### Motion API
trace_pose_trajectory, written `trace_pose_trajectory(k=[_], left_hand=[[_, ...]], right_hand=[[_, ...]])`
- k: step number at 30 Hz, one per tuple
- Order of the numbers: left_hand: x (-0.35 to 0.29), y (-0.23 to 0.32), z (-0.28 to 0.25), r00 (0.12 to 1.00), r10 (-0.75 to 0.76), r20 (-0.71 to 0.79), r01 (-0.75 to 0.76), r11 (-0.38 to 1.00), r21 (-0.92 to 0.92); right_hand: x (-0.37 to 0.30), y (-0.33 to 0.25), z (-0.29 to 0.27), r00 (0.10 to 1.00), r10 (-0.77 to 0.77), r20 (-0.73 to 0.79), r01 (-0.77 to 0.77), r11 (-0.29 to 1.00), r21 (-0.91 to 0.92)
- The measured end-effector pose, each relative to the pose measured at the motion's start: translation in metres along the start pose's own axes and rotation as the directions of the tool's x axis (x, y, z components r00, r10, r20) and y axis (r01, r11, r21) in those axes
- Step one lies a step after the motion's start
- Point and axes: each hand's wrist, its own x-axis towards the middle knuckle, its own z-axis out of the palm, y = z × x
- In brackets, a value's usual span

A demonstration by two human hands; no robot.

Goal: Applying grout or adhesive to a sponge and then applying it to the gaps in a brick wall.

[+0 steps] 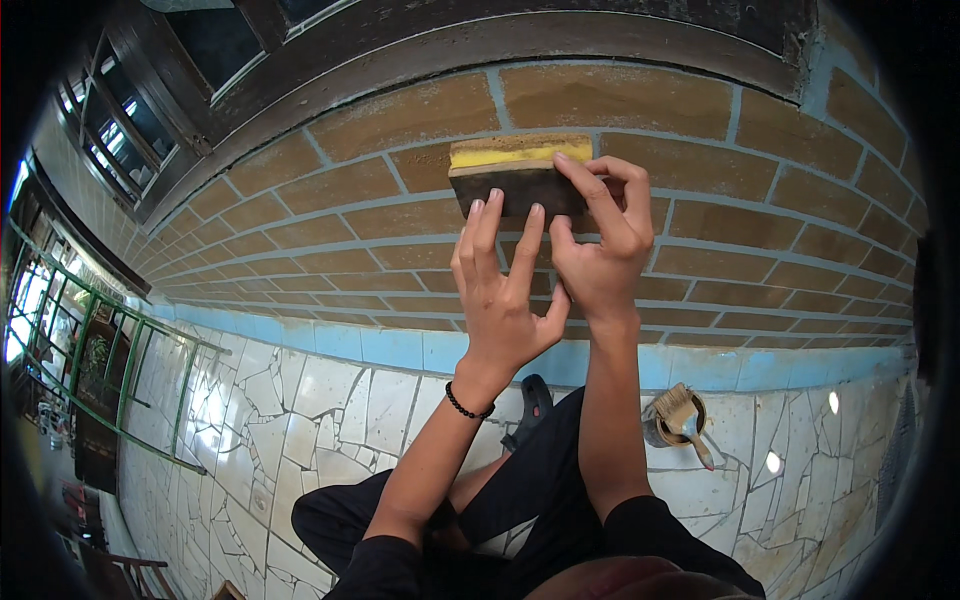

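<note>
A rectangular sponge block (517,183) is held against the brick wall, its broad dark face toward me. Along its upper edge run a bright yellow foam layer and a rough brown layer. My right hand (612,220) grips its right end, with the index finger over the yellow edge and the thumb at the lower corner. My left hand (505,285) is open, fingers spread and their tips resting on the dark face near its lower edge. The side of the block toward the wall is hidden.
Brown bricks with grey-blue joints (700,232) fill the wall below a dark wooden window frame (640,42). On the cracked-stone floor (290,390) a paintbrush (684,420) lies across a small pot (655,430), right of my arms. A green metal rack (130,370) stands at the left.
</note>
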Motion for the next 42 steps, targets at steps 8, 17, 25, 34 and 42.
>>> trace_pose_trajectory(k=[8, 17, 25, 34, 42], left_hand=[[0.000, 0.003, -0.002, 0.997, -0.032, 0.069, 0.029, 0.999, 0.041], [0.002, 0.000, 0.003, 0.997, -0.026, 0.071, 0.021, 0.998, 0.067], [0.009, -0.005, 0.014, 0.992, -0.052, 0.113, 0.043, 0.996, 0.083], [0.017, -0.018, 0.020, 0.995, -0.018, 0.101, 0.010, 0.997, 0.083], [0.017, -0.016, 0.006, 0.990, -0.019, 0.136, 0.012, 0.999, 0.052]], right_hand=[[0.001, -0.009, -0.002, 0.992, 0.108, 0.060, -0.107, 0.994, -0.009], [0.005, -0.003, 0.006, 0.985, 0.170, -0.027, -0.169, 0.985, 0.028], [0.002, 0.012, 0.014, 0.875, 0.445, -0.193, -0.413, 0.892, 0.183], [0.008, 0.013, 0.023, 0.837, 0.491, -0.243, -0.466, 0.871, 0.153], [0.010, 0.015, 0.020, 0.853, 0.486, -0.192, -0.491, 0.871, 0.022]])
